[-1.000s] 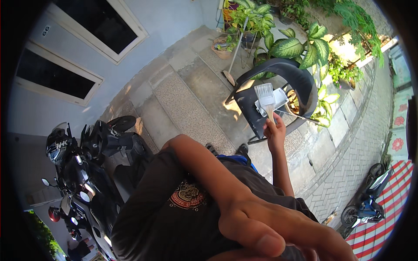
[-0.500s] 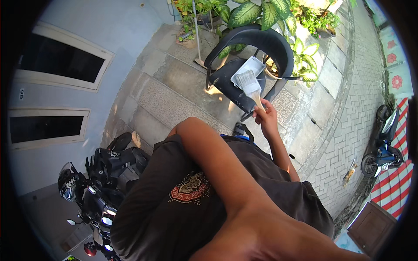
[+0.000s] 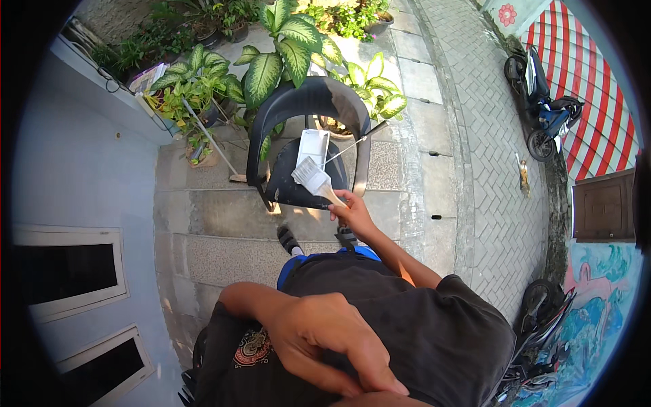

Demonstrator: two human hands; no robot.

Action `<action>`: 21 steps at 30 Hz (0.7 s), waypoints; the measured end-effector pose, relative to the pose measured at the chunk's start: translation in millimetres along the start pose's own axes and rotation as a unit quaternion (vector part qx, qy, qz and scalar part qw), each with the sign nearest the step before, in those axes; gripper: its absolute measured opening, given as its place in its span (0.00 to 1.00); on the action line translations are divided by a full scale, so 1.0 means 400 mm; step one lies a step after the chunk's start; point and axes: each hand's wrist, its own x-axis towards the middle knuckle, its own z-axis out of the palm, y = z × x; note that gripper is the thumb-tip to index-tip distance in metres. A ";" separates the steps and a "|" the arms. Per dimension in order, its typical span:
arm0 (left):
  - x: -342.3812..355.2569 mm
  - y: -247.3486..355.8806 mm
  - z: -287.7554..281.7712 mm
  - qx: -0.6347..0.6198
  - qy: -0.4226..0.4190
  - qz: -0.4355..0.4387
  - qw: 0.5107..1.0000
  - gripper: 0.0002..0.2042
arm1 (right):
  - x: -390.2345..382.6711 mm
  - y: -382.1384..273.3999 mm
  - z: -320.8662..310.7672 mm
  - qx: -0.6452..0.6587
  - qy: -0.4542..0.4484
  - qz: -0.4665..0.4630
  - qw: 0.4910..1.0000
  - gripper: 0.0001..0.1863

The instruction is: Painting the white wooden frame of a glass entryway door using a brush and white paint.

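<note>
My right hand [image 3: 352,216] is closed on the wooden handle of a wide flat paintbrush [image 3: 313,178]. The brush has whitish bristles, which overlap the near end of a small white paint tray [image 3: 314,144] in this view; I cannot tell if they touch. That tray lies on the seat of a black armchair [image 3: 281,178], with a thin metal rod with a black handle [image 3: 349,149] leaning across its right side. Over my dark shirt [image 3: 434,325], my left hand [image 3: 325,332] is bent with thumb and fingers apart and no object visible. Its fingertips reach skin at the lower edge, partly hidden.
Potted leafy plants [image 3: 291,51] stand behind the chair, and a long-handled broom [image 3: 210,139] leans at the left. A pale wall [image 3: 88,169] with windows runs along the left. My sandalled foot [image 3: 288,237] is near the chair. Parked motorbikes [image 3: 546,108] line the paved lane's right side.
My view has turned, so the chair now appears farther left. My left arm has drawn back from across my chest, bringing its hand into view. The brush stays in my right hand.
</note>
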 end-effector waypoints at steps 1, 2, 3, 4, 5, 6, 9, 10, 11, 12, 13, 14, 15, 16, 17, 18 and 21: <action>-0.037 0.037 -0.021 0.037 0.046 0.094 0.994 0.20 | 0.005 0.004 0.029 0.018 -0.006 -0.009 1.000 0.21; -0.070 0.088 -0.026 0.035 0.032 0.089 0.995 0.20 | 0.023 -0.004 0.047 0.017 0.015 -0.008 1.000 0.21; -0.104 0.144 -0.016 0.141 0.087 0.113 0.980 0.16 | 0.031 0.000 0.074 0.028 0.017 -0.012 0.999 0.21; -0.130 0.186 -0.003 0.256 0.148 0.135 0.946 0.12 | 0.043 0.005 0.105 0.032 0.027 -0.018 0.999 0.20; -0.141 0.204 0.015 0.243 0.149 0.133 0.949 0.12 | 0.058 0.010 0.137 0.034 0.034 -0.024 0.999 0.20; -0.139 0.209 0.039 0.303 0.250 0.234 0.889 0.07 | 0.069 0.017 0.168 0.046 0.030 -0.023 0.998 0.20; -0.119 0.251 0.080 0.370 0.395 0.360 0.760 0.02 | 0.095 0.047 0.266 0.061 0.035 -0.015 0.997 0.20; -0.134 0.281 0.061 0.374 0.418 0.377 0.737 0.02 | 0.101 0.060 0.296 0.062 0.037 -0.017 0.997 0.20; -0.149 0.312 0.041 0.378 0.442 0.391 0.713 0.03 | 0.107 0.071 0.323 0.063 0.046 -0.020 0.997 0.20; -0.172 0.345 0.008 0.413 0.434 0.413 0.686 0.02 | 0.112 0.082 0.347 0.064 0.043 -0.016 0.997 0.20; -0.188 0.366 -0.019 0.471 0.399 0.433 0.657 0.02 | 0.117 0.091 0.369 0.064 0.038 -0.018 0.997 0.20; -0.199 0.380 -0.033 0.518 0.363 0.459 0.624 0.02 | 0.118 0.100 0.387 0.057 0.050 -0.005 0.997 0.20; -0.205 0.386 -0.032 0.539 0.341 0.471 0.610 0.01 | 0.118 0.108 0.403 0.049 0.052 -0.011 0.997 0.20; -0.211 0.392 -0.030 0.554 0.324 0.481 0.596 0.01 | 0.119 0.113 0.415 0.052 0.046 -0.015 0.997 0.20; -0.216 0.397 -0.025 0.566 0.311 0.491 0.584 0.02 | 0.119 0.116 0.424 0.044 0.044 -0.015 0.998 0.21; -0.222 0.405 -0.020 0.572 0.307 0.497 0.576 0.02 | 0.119 0.119 0.433 0.030 0.051 0.001 0.998 0.21; -0.230 0.427 -0.014 0.586 0.291 0.511 0.557 0.03 | 0.125 0.120 0.445 0.030 0.047 -0.009 0.998 0.22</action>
